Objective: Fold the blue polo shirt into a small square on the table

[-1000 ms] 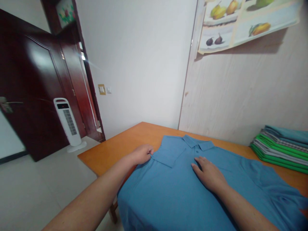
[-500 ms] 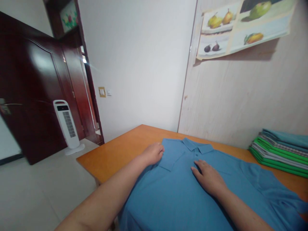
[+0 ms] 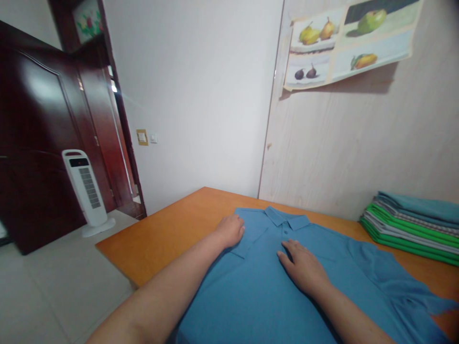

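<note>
A blue short-sleeved polo shirt (image 3: pixel 265 286) lies spread on the wooden table, its collar toward the wall and buttons facing up. On the left side its sleeve is folded inward over the chest; the right sleeve (image 3: pixel 405 282) lies outstretched with wrinkles. My left hand (image 3: pixel 230 231) rests at the folded left edge, fingers curled down against the cloth, their tips hidden. Just below the button placket, my right hand (image 3: pixel 304 267) lies palm down on the shirt front, thumb and fingers apart, holding nothing.
Folded clothes (image 3: pixel 409 229) in green, grey, checked and blue form a stack at the table's right, by the wall. The wooden table (image 3: pixel 168 234) has a corner jutting left. A white tower fan (image 3: pixel 88 191) stands on the floor near a dark red door (image 3: pixel 36 119).
The view has turned slightly right. My left hand has shifted a little inward over the folded sleeve. My right hand stays at the same spot on the shirt.
</note>
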The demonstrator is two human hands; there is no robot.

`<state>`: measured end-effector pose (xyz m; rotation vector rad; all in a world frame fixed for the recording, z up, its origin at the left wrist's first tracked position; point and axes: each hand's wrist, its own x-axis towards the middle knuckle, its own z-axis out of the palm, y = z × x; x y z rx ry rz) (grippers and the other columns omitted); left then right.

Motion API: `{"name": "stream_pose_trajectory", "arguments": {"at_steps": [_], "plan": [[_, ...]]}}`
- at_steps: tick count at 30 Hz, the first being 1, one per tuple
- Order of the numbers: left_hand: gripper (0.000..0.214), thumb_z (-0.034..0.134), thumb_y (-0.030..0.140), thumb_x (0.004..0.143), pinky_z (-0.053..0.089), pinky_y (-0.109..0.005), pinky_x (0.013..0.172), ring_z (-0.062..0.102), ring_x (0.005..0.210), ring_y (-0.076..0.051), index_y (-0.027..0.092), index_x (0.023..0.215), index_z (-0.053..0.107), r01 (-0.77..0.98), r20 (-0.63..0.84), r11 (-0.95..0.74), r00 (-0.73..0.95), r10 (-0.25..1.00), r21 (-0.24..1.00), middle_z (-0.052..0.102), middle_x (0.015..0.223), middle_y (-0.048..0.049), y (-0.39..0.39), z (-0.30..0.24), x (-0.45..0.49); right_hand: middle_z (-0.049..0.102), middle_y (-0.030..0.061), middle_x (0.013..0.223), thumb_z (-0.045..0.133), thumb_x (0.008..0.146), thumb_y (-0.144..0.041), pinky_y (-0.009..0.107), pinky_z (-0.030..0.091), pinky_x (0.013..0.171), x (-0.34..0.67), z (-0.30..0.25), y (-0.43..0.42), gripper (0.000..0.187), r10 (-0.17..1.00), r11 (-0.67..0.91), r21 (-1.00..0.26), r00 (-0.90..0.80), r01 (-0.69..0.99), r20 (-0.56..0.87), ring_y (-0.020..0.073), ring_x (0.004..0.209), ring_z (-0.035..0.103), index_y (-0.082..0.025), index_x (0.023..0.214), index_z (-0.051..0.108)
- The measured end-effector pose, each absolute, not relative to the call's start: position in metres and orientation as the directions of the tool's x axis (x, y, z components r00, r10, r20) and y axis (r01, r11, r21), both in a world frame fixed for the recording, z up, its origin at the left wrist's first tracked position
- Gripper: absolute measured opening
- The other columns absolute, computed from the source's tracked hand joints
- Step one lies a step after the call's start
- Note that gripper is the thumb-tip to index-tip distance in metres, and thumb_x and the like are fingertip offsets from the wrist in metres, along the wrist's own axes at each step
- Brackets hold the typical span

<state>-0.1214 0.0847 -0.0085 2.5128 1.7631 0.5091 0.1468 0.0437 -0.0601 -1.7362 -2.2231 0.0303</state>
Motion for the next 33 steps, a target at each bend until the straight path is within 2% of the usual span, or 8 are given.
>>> {"name": "stream_pose_trajectory", "arguments": {"at_steps": [4, 8, 14, 17, 20, 23, 28, 33], "plan": [[0.054, 0.043, 0.051, 0.097, 0.028, -0.046, 0.116, 0.039, 0.142, -0.032, 0.02, 0.138, 0.055, 0.879, 0.174, -0.424, 0.392, 0.903, 0.219, 0.048, 0.151, -0.0145, 0.081, -0.026, -0.11, 0.051, 0.0171, 0.149, 0.039, 0.097, -0.05, 0.048, 0.032, 0.116, 0.146, -0.059, 0.042, 0.06, 0.949, 0.265, -0.222, -0.212, 0.938, 0.235, 0.0319, 0.141, 0.043, -0.013, 0.14, 0.058], [0.074, 0.024, 0.067, 0.097, 0.02, -0.052, 0.12, 0.023, 0.151, -0.032, 0.021, 0.154, 0.035, 0.885, 0.026, -0.43, 0.433, 0.901, 0.176, 0.028, 0.163, -0.0128, 0.079, -0.03, -0.112, 0.05, 0.0184, 0.149, 0.039, 0.097, -0.05, 0.048, 0.031, 0.117, 0.144, -0.058, 0.041, 0.061, 0.95, 0.264, -0.243, -0.209, 0.933, 0.232, 0.0321, 0.141, 0.042, -0.011, 0.141, 0.057], [0.068, 0.025, 0.063, 0.098, 0.027, -0.054, 0.117, 0.036, 0.144, -0.034, 0.018, 0.142, 0.05, 0.888, 0.072, -0.448, 0.442, 0.894, 0.107, 0.043, 0.155, -0.0153, 0.092, -0.019, -0.098, 0.05, 0.0179, 0.149, 0.04, 0.097, -0.05, 0.047, 0.03, 0.117, 0.144, -0.056, 0.04, 0.061, 0.954, 0.251, -0.256, -0.195, 0.933, 0.226, 0.0319, 0.141, 0.042, -0.011, 0.141, 0.057], [0.07, 0.021, 0.063, 0.099, 0.025, -0.054, 0.119, 0.026, 0.149, -0.033, 0.02, 0.15, 0.04, 0.877, 0.099, -0.461, 0.451, 0.887, 0.133, 0.032, 0.161, -0.0125, 0.096, -0.023, -0.086, 0.049, 0.0179, 0.15, 0.04, 0.097, -0.05, 0.047, 0.03, 0.117, 0.143, -0.055, 0.039, 0.061, 0.957, 0.245, -0.256, -0.191, 0.935, 0.219, 0.0317, 0.141, 0.042, -0.012, 0.141, 0.057], [0.078, 0.019, 0.071, 0.095, 0.019, -0.058, 0.119, 0.019, 0.152, -0.033, 0.023, 0.156, 0.031, 0.873, 0.026, -0.463, 0.465, 0.885, 0.154, 0.024, 0.164, -0.0105, 0.096, -0.03, -0.08, 0.048, 0.0176, 0.151, 0.04, 0.097, -0.05, 0.048, 0.03, 0.117, 0.143, -0.053, 0.039, 0.061, 0.959, 0.242, -0.258, -0.189, 0.935, 0.212, 0.0318, 0.141, 0.042, -0.012, 0.142, 0.056], [0.08, 0.021, 0.073, 0.094, 0.022, -0.056, 0.119, 0.023, 0.15, -0.033, 0.023, 0.154, 0.034, 0.872, 0.009, -0.464, 0.468, 0.884, 0.154, 0.029, 0.163, -0.0108, 0.1, -0.031, -0.08, 0.048, 0.0184, 0.15, 0.039, 0.097, -0.049, 0.049, 0.03, 0.117, 0.142, -0.051, 0.037, 0.061, 0.959, 0.242, -0.257, -0.19, 0.936, 0.212, 0.0326, 0.141, 0.042, -0.012, 0.142, 0.056], [0.064, 0.02, 0.054, 0.101, 0.029, -0.038, 0.118, 0.041, 0.142, -0.026, 0.014, 0.139, 0.052, 0.908, 0.171, -0.401, 0.38, 0.909, 0.117, 0.049, 0.15, -0.0142, 0.124, -0.026, -0.086, 0.05, 0.018, 0.149, 0.039, 0.097, -0.049, 0.047, 0.031, 0.116, 0.14, -0.048, 0.034, 0.06, 0.958, 0.237, -0.249, -0.184, 0.939, 0.218, 0.032, 0.14, 0.043, -0.011, 0.141, 0.057], [0.062, 0.024, 0.051, 0.101, 0.028, -0.046, 0.118, 0.036, 0.145, -0.031, 0.009, 0.138, 0.051, 0.959, 0.17, -0.263, 0.244, 0.955, 0.103, 0.044, 0.152, -0.0206, 0.141, -0.031, -0.099, 0.051, 0.0178, 0.148, 0.039, 0.097, -0.049, 0.047, 0.031, 0.117, 0.141, -0.048, 0.034, 0.06, 0.957, 0.244, -0.248, -0.191, 0.937, 0.22, 0.0319, 0.14, 0.044, -0.011, 0.139, 0.059]]}}
